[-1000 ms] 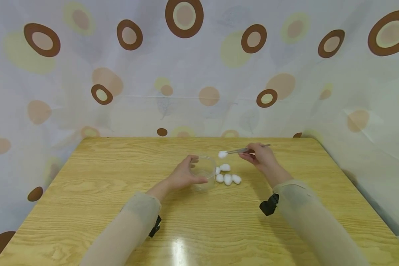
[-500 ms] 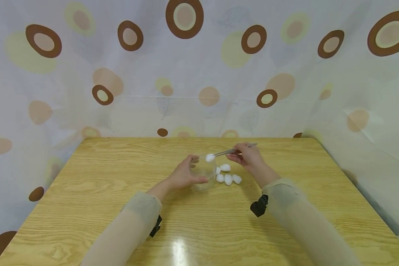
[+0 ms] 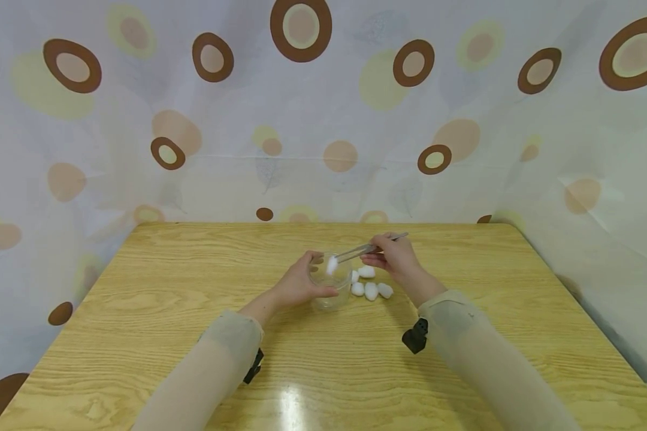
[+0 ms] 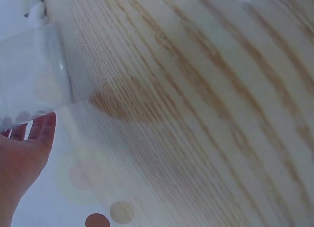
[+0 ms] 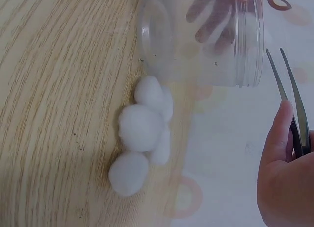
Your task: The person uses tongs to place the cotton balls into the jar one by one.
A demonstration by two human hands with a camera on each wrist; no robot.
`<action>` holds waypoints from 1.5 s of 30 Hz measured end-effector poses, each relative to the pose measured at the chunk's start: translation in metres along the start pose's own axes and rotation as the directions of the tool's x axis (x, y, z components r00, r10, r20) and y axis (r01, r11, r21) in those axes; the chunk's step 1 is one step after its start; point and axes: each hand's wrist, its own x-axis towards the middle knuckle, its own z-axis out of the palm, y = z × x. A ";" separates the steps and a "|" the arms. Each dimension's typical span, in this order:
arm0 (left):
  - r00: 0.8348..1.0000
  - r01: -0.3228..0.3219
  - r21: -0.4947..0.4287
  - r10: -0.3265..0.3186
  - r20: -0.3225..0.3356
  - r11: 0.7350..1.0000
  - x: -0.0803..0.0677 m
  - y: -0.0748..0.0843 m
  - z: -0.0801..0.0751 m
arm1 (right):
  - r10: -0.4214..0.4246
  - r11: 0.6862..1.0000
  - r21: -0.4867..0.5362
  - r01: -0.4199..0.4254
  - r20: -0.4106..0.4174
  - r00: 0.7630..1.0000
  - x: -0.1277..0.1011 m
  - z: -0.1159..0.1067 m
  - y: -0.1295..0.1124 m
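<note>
In the head view my left hand (image 3: 311, 276) grips a clear plastic jar (image 3: 334, 293) standing at the table's middle. My right hand (image 3: 380, 255) pinches metal tweezers (image 3: 362, 248) whose tips reach the jar's mouth, where a white cotton ball (image 3: 331, 264) shows. In the right wrist view the tweezers (image 5: 287, 85) have their tips apart with no ball between them, so I cannot tell if the ball is still held. Several cotton balls (image 3: 370, 287) lie on the table just right of the jar, seen as a heap of balls (image 5: 142, 134) beside the jar (image 5: 206, 40).
The wooden table (image 3: 463, 359) has rounded far corners and a curtain with brown rings (image 3: 302, 120) hangs close behind and to both sides. In the left wrist view the jar (image 4: 29, 75) stands above my fingers (image 4: 41, 131), with bare wood beyond.
My right hand has carried the tweezers and cotton ball leftward and down, from above the loose balls to the jar's mouth. The left hand stays on the jar.
</note>
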 end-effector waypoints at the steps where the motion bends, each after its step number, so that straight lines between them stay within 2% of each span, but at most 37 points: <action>1: 1.000 -0.001 -0.002 0.001 0.001 1.000 0.000 0.000 0.000 | -0.004 1.000 -0.007 0.004 0.001 1.000 -0.001 0.000 0.000; 6: 1.000 -0.005 -0.017 0.005 0.005 1.000 0.000 0.002 0.001 | -0.020 1.000 -0.005 0.020 -0.008 1.000 -0.002 -0.005 -0.002; 10: 1.000 0.009 -0.015 -0.008 0.006 1.000 -0.001 0.003 0.001 | -0.022 0.998 0.063 0.021 0.005 1.000 -0.001 -0.014 -0.003; 16: 0.999 0.031 0.008 -0.031 -0.009 0.999 -0.003 0.001 -0.002 | 0.071 0.978 0.192 -0.076 0.031 0.997 -0.002 -0.031 -0.007; 21: 1.000 0.029 0.000 -0.029 -0.003 1.000 -0.003 -0.001 -0.006 | 0.108 0.969 0.221 -0.110 0.023 0.994 -0.001 -0.045 -0.008; 27: 1.000 0.027 0.008 -0.026 -0.007 1.000 -0.004 -0.003 -0.008 | 0.067 0.983 0.170 -0.066 0.004 0.998 0.003 -0.056 -0.003; 33: 1.000 0.021 -0.007 -0.021 -0.010 1.000 -0.006 -0.003 -0.009 | 0.038 0.999 0.035 -0.036 -0.067 0.997 0.005 -0.063 0.005; 39: 1.000 0.020 -0.008 -0.020 -0.010 1.000 -0.005 -0.005 -0.010 | 0.054 0.995 -0.074 -0.066 -0.148 0.988 0.011 -0.071 0.018; 45: 1.000 0.019 -0.001 -0.019 -0.014 1.000 -0.005 -0.004 -0.010 | 0.017 0.982 -0.180 -0.051 -0.185 0.983 0.021 -0.075 0.029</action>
